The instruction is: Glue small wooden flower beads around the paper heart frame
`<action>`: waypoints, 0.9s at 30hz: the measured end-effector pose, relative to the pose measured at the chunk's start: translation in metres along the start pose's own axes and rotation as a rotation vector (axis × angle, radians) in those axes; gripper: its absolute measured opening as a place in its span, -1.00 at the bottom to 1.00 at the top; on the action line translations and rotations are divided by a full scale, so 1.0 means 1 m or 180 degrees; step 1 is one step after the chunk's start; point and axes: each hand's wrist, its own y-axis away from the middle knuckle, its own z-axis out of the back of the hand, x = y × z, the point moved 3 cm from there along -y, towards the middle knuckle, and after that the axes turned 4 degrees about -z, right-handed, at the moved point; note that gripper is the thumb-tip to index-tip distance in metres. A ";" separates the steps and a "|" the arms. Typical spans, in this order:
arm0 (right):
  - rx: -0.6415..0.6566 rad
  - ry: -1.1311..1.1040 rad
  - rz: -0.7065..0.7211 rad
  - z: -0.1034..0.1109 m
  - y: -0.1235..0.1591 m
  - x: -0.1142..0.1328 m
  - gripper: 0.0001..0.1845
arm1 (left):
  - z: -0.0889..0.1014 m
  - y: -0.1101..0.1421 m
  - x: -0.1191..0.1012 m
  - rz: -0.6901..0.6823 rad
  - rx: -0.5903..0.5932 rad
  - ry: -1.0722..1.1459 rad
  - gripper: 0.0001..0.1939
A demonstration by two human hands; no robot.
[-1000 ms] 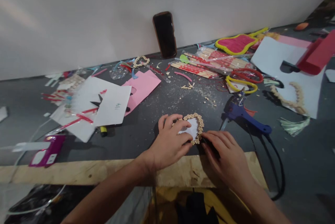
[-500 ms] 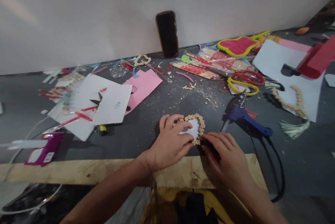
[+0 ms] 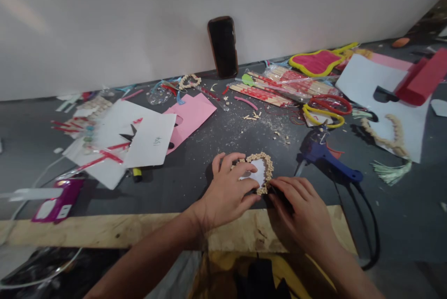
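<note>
A small heart-shaped piece [image 3: 268,165] edged with pale wooden bits lies on the dark tabletop, with white paper in its middle. Over its left side my left hand [image 3: 225,189] curves, the fingers gripping and steadying it and hiding part of the outline. My right hand [image 3: 302,206] is closed in a pinch at the lower right edge of the heart. Whatever is between those fingertips is too small or hidden to make out. To the right lies a blue hot glue gun [image 3: 323,157], its nozzle pointing toward the hands.
Red- and yellow-handled scissors [image 3: 328,110] and patterned chopsticks [image 3: 261,94] lie behind. Cut wooden bits [image 3: 252,116] are scattered in the middle. A phone [image 3: 223,47] leans on the wall. Pink paper [image 3: 195,115] and white sheets [image 3: 150,143] lie left; a tasselled piece [image 3: 398,136] lies right.
Almost nothing differs. Both hands keep their place at the heart, and the view has shifted very slightly.
</note>
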 end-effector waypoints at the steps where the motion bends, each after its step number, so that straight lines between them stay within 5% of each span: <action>1: 0.0000 -0.0009 0.0003 0.000 0.000 0.000 -0.78 | 0.000 0.000 0.000 0.0010 -0.0019 0.0005 -0.93; 27: 0.0017 0.0021 -0.0026 0.001 -0.001 0.001 -0.79 | -0.003 0.000 0.002 0.0082 0.0068 -0.0008 -0.90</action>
